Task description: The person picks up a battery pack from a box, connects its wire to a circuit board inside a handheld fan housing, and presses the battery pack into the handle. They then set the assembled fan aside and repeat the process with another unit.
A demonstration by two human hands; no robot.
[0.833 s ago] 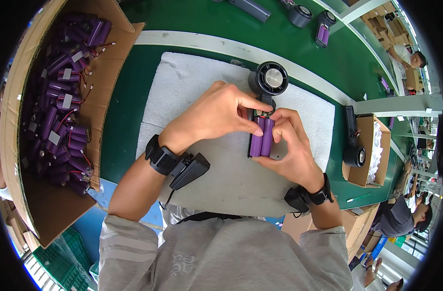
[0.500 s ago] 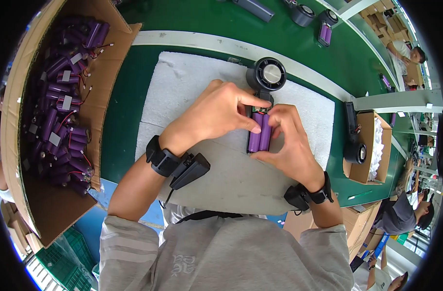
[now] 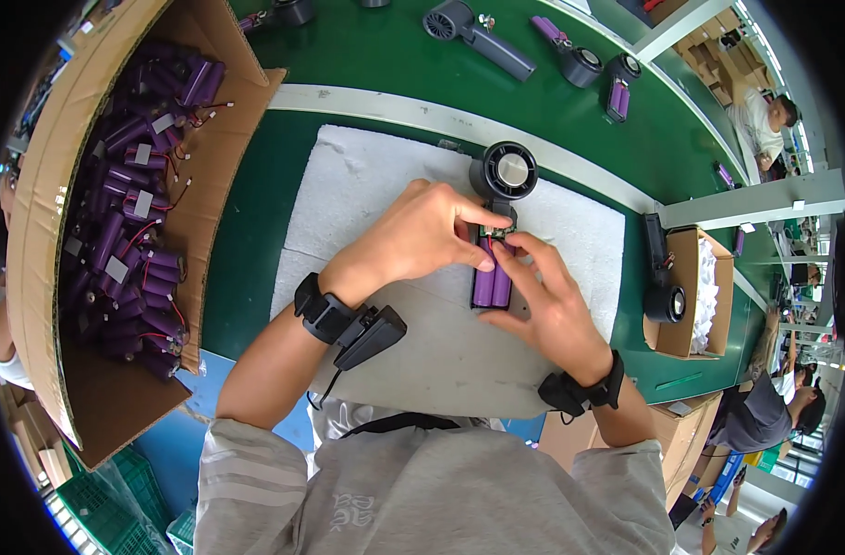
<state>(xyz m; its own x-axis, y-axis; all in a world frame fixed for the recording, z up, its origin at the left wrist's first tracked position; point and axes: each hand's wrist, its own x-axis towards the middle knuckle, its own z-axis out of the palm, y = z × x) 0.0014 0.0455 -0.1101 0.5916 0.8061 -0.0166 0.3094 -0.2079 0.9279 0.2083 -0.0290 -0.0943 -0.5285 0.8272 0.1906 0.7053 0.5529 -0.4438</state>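
Observation:
A handheld fan [image 3: 511, 170] with a round black head lies on a white foam sheet [image 3: 349, 176], its handle opened and pointing toward me. Inside the handle sits a battery pack [image 3: 491, 289] of two purple cells. A small green circuit board and a red wire show between pack and fan head. My left hand [image 3: 413, 231] grips the handle's upper part, forefinger by the board and thumb on the pack. My right hand [image 3: 557, 310] bends round the pack: fingertips press its upper end near the wire, and the thumb is by its lower end.
At the left stands a cardboard box [image 3: 242, 139] full of purple battery packs [image 3: 117, 222]. More fans [image 3: 501, 54] lie across the green table beyond a pale rail. At the right, a dark fan [image 3: 664, 301] leans by a small carton [image 3: 686, 333] with white packing. Other people sit farther right.
My right fingertips have moved from the pack's side to its upper end by the wire. My left hand keeps its grip. The whole view has shifted slightly, showing more of the table's far side.

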